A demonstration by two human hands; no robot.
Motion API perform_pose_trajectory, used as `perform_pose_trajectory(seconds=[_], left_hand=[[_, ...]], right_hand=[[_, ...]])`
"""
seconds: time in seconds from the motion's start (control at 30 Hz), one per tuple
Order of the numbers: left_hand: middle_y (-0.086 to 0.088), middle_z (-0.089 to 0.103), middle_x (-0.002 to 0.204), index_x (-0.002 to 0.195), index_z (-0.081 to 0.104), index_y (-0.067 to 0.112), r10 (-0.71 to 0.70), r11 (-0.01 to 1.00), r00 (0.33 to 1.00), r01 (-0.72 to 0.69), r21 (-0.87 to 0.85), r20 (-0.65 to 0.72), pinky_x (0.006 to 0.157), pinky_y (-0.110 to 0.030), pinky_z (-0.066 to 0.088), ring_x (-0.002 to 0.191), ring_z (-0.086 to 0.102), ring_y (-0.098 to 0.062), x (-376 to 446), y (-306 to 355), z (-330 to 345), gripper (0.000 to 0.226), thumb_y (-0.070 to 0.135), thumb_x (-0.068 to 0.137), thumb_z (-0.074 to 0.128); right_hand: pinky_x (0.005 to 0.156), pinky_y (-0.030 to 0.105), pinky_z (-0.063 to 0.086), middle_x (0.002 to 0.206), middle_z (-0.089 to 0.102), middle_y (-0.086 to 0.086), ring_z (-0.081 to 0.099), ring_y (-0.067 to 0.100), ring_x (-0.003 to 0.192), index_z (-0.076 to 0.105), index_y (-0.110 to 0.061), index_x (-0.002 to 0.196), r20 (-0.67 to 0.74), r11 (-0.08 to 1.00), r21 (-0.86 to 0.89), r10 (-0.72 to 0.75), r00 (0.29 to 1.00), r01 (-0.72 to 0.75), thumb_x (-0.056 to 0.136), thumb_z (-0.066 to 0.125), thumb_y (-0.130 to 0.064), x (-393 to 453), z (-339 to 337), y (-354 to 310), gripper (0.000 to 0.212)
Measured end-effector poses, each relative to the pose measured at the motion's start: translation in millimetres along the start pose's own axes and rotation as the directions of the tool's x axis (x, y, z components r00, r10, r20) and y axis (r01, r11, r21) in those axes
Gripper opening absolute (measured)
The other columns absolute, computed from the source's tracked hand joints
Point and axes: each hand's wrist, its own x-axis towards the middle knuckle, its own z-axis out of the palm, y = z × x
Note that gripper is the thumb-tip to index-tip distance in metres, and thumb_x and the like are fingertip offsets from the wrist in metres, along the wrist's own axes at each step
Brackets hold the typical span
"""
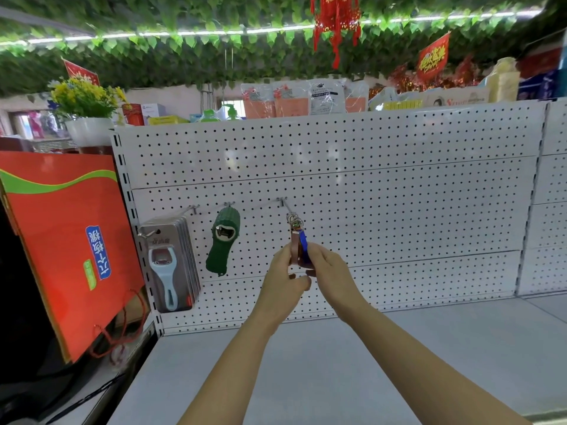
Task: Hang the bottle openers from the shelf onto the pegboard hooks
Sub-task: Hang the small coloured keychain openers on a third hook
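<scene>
Openers [299,245] are pinched by left hand [283,279] and right hand [326,268] below the third hook [287,207], rings already threaded. Judged light, stiff, slippery metal; best held at handles.

A shop: white pegboard [368,185] display, packaged goods [171,265] on hooks.
</scene>
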Motion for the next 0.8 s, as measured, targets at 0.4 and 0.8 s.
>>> perform_pose_trajectory(seconds=[0.4, 0.8], left_hand=[[0.036, 0.053, 0.123, 0.138, 0.036, 0.061, -0.054, 0.996, 0.997, 0.049, 0.073, 0.057, 0.093, -0.030, 0.053, 0.110, 0.051, 0.012, 4.6, -1.8, -2.1, 0.085, -0.001, 0.083, 0.054], [0.014, 0.075, 0.091, 0.095, 0.074, 0.025, -0.033, 0.999, 0.957, 0.035, 0.001, -0.287, 0.085, -0.039, 0.059, 0.083, 0.071, -0.005, 14.6, -2.1, -1.4, 0.009, 0.023, 0.086, 0.074]], right_hand=[[0.089, 0.034, 0.051, 0.118, 0.063, 0.018, 0.058, 0.032, 0.108, 0.064, -0.017, 0.113, 0.060, 0.998, -0.055, 0.045, 0.997, -0.042, 0.104, 0.030, -0.033, -8.6, 1.1, -10.5, 0.038], [0.086, 0.045, 0.057, 0.091, 0.076, -0.011, 0.071, 0.017, 0.090, 0.075, -0.031, 0.103, -0.120, 0.994, -0.108, 0.019, 0.993, -0.032, 0.091, 0.047, -0.008, -5.4, -0.5, 0.3, 0.037]])
